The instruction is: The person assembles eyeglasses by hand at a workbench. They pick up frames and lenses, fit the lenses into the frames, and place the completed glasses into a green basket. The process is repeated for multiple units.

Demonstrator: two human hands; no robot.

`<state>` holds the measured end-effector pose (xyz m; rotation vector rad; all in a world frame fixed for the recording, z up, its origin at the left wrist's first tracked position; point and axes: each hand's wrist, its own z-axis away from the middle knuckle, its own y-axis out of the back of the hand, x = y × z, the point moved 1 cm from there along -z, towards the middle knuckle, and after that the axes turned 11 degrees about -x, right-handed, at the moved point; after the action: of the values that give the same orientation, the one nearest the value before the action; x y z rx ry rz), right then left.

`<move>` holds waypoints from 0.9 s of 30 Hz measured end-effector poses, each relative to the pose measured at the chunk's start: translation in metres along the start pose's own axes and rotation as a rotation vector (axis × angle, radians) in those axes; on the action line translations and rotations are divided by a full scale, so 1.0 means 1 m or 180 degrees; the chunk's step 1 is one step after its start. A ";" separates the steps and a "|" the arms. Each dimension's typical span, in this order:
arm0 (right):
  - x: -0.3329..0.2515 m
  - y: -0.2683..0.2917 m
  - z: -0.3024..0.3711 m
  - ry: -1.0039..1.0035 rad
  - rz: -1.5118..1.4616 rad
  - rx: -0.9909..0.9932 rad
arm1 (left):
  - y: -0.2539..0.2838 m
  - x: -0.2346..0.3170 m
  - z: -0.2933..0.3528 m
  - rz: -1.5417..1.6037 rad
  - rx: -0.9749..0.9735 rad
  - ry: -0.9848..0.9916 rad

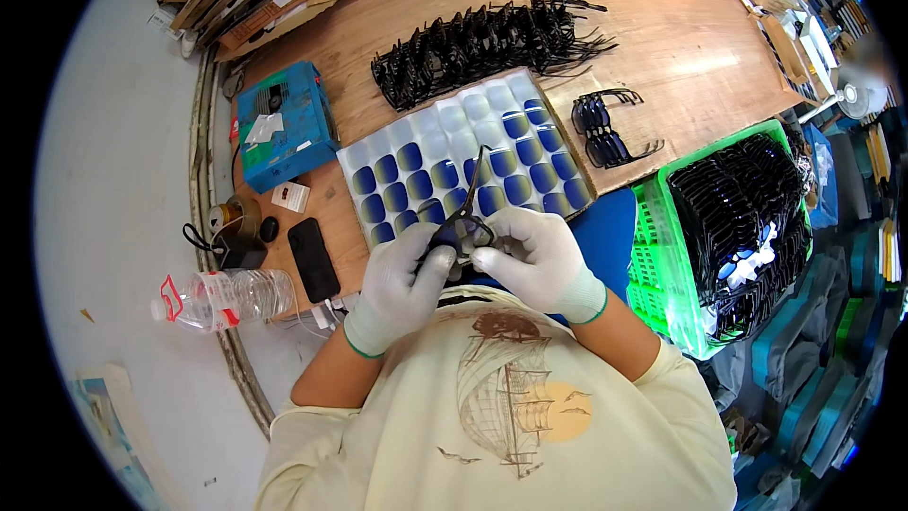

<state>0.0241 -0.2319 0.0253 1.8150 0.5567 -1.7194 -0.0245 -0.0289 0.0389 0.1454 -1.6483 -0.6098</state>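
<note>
Black glasses frame (465, 212), pinched in closed fingers (515, 221) of left hand (397, 279) and right hand (544, 260) by the counter's (695, 57) near edge, risked bending from uneven thumb pressure.

My fingers (433, 270) hold a glasses frame (462, 215) at the tray's near side. The tray (565, 138) lies before me on the bench (700, 47), lenses (409, 156) in it. Behind it runs a row of frames (473, 49); right of it, a small stack (601, 132), then a crate (651, 270) full of frames. Left lie a box (284, 128), a phone (313, 260) and, farther left, a bottle (227, 298).
</note>
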 end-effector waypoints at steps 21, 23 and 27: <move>0.035 0.022 -0.030 0.0752 0.0921 0.0377 | 0.015 -0.011 -0.049 -0.1048 -0.1175 0.0008; 0.037 0.037 -0.034 0.1193 0.0904 -0.0281 | 0.032 -0.040 -0.063 -0.0449 -0.0941 0.0372; 0.032 0.033 -0.036 0.1435 0.1077 -0.0123 | 0.035 -0.135 -0.105 -0.1359 0.0421 0.1246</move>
<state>0.0750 -0.2356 -0.0021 2.1370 0.4214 -1.0754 0.1091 0.0272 -0.0593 0.6839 -1.2790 -0.7380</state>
